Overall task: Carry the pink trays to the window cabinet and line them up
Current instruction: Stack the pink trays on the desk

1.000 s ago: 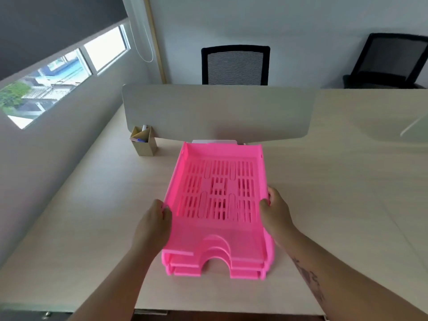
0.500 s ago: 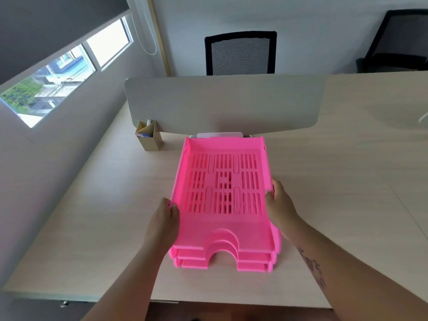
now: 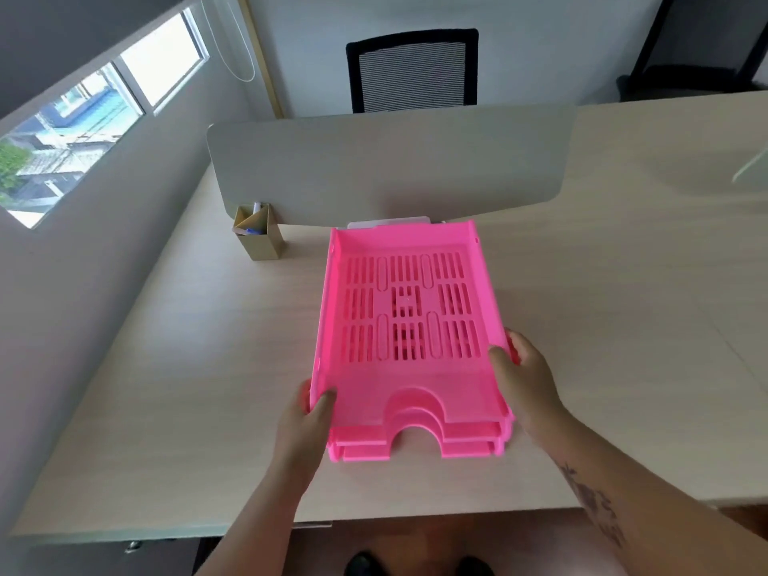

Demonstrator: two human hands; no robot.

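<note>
- A stack of pink trays [image 3: 409, 342], 3 layers showing at the notched near end, sits between a person's 2 hands on a pale wooden desk [image 3: 166, 388].
- The left hand [image 3: 305, 421] clasps the stack's left wall close to the near corner, thumb hooked over the rim and onto the tray floor; the remaining fingers are hidden behind the wall.
- The right hand [image 3: 525, 380] grips the right wall a little farther from the body, thumb on the rim and fingers wrapped around the outside.
- The stack's long axis runs straight away from the person, so the hands hold the 2 long sides and most of its length reaches beyond them toward a grey desk divider [image 3: 390, 164].
- Whether the stack has cleared the desk cannot be told; its far end looks slightly raised.
- Beyond the left hand, a small tan pen holder [image 3: 259, 236] stands just beside the divider, well apart from the trays.
- A window [image 3: 95, 106] lies far off to the left-hand side; no cabinet is in view, so the carry appears hardly begun.
- With both grips near the body end, the far end is likely to dip on lifting; the left hand sits nearer the notch and would bear more of that leverage.
</note>
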